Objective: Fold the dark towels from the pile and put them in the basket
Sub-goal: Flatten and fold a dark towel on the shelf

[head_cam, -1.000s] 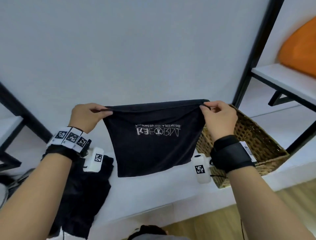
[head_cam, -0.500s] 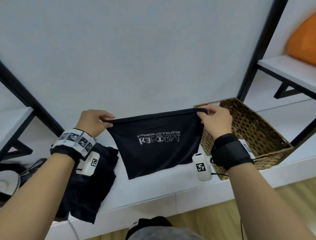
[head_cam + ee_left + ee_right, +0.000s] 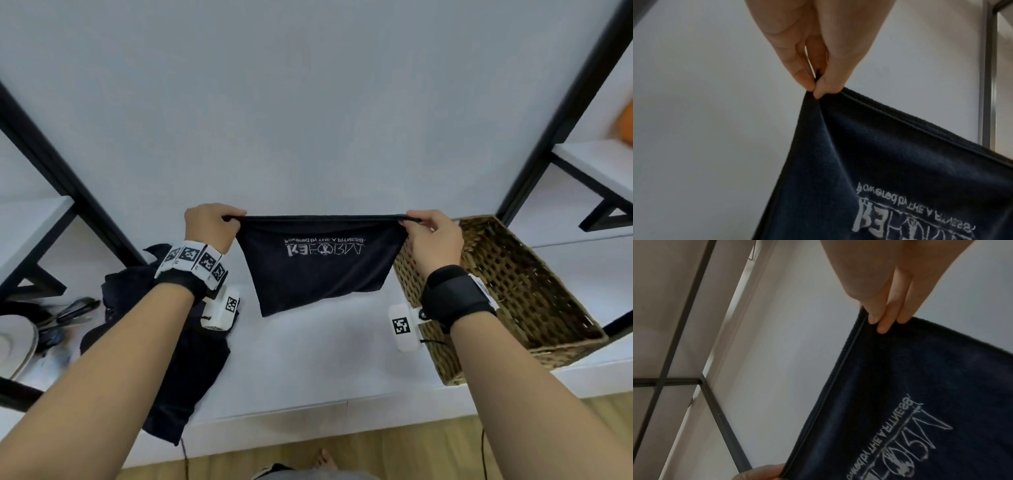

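both forearms reach forward at the same height. the left hand [image 3: 209, 224] and right hand [image 3: 434, 236] each pinch a top corner of the dark towel [image 3: 320, 263], each grip pressed together on the hem, so the towel hangs stretched above the white bench [image 3: 308, 359], between the pile [image 3: 191, 370] and the basket [image 3: 507, 291].

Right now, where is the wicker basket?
In the head view the wicker basket stands on the white shelf at the right, just behind the right hand and beside the held dark towel.
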Demonstrator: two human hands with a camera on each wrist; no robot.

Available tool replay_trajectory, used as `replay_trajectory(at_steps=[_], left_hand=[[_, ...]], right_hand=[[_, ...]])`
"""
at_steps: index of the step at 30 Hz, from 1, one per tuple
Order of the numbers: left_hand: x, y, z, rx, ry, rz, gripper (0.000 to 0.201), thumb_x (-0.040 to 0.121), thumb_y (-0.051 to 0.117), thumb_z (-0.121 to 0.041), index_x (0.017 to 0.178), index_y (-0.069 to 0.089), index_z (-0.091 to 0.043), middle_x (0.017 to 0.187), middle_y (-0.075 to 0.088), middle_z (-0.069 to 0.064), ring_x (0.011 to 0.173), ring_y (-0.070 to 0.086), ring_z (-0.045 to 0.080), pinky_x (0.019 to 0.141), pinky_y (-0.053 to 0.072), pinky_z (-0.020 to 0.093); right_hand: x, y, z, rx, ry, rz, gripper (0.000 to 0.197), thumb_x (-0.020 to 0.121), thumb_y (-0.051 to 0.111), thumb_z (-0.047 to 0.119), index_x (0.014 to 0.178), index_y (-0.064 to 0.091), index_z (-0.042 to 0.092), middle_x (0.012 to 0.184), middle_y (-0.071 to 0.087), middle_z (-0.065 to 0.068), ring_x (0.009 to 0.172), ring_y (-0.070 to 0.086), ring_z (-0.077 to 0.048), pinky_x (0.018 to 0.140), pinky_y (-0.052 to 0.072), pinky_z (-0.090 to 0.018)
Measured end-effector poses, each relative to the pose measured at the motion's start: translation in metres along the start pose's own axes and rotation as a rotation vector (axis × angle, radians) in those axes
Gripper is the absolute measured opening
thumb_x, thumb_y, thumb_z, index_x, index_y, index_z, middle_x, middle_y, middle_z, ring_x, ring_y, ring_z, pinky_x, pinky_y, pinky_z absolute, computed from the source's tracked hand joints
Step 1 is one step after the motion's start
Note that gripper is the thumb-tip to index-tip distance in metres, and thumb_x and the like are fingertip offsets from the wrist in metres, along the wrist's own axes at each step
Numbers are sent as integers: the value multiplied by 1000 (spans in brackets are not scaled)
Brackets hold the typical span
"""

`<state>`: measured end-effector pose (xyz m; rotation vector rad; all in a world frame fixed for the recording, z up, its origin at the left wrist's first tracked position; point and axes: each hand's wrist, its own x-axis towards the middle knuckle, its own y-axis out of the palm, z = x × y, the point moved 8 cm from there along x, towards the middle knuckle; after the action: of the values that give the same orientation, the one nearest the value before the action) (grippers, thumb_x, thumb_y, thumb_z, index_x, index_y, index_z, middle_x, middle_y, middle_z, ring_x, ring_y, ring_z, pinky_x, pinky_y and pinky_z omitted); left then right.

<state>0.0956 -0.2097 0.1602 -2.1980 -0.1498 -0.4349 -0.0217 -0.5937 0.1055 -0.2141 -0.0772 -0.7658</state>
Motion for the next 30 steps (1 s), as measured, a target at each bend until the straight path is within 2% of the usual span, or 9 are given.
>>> replay_trajectory(at_steps=[4,6,9,15,18,20,23,27,30], left_hand=[[-22,-13,6,-29,-1,-129,21,80,63,-5,85,78,-18,94,73,-1,92,65,17,92,44,25],[-47,-5,21,-25,-40,-122,19,79,64,-5,81,77,-20,87,67,-5,87,60,16,89,44,27],[-89,25,54,0,-118,-6,20,76,66,-2,76,75,-20,81,64,-4,83,59,19,88,47,33],[-173,108,124,3,-280,368,23,78,67,1,76,75,-20,84,67,-4,83,63,16,82,43,20],[-201,145,144,48,-348,545,27,78,65,-1,74,71,-27,84,66,-6,81,60,11,77,40,15],[-212,163,153,54,-382,621,27,78,65,-1,75,70,-28,85,66,-5,81,60,11,76,39,14],[-218,183,169,35,-458,673,23,81,63,-3,83,73,-24,90,69,-6,86,63,12,76,40,13],[-210,202,195,17,-577,671,22,85,59,-7,93,72,-23,96,70,-4,87,63,14,82,46,20],[-191,224,206,28,-582,674,17,87,60,-11,97,69,-22,97,68,-3,88,62,14,79,43,18]], right_hand=[[-7,3,-9,53,-45,63,16,83,74,14,86,72,29,93,73,10,90,68,-3,84,51,-15],[-18,6,-28,11,-56,107,18,82,74,15,85,72,32,91,73,13,89,68,-1,83,51,-17],[-43,7,-73,-106,-14,147,19,79,75,16,80,72,35,79,72,11,78,67,-4,77,52,-19],[-104,12,-171,-322,144,310,21,80,72,12,77,70,33,74,71,12,74,65,-9,70,49,-19],[-123,12,-205,-426,198,403,19,88,68,12,94,71,29,82,66,14,77,62,-4,67,42,-5],[-127,13,-225,-488,244,425,24,90,66,13,110,71,25,85,63,7,75,57,-3,65,38,-4],[-120,25,-248,-555,317,466,29,91,66,15,120,66,21,95,65,0,85,56,-17,79,39,-20],[-97,51,-276,-646,380,544,26,90,64,17,116,67,17,108,69,-6,92,57,-17,84,39,-20],[-77,77,-291,-731,381,607,29,87,63,17,115,67,15,112,67,-7,105,61,-23,90,41,-22]])
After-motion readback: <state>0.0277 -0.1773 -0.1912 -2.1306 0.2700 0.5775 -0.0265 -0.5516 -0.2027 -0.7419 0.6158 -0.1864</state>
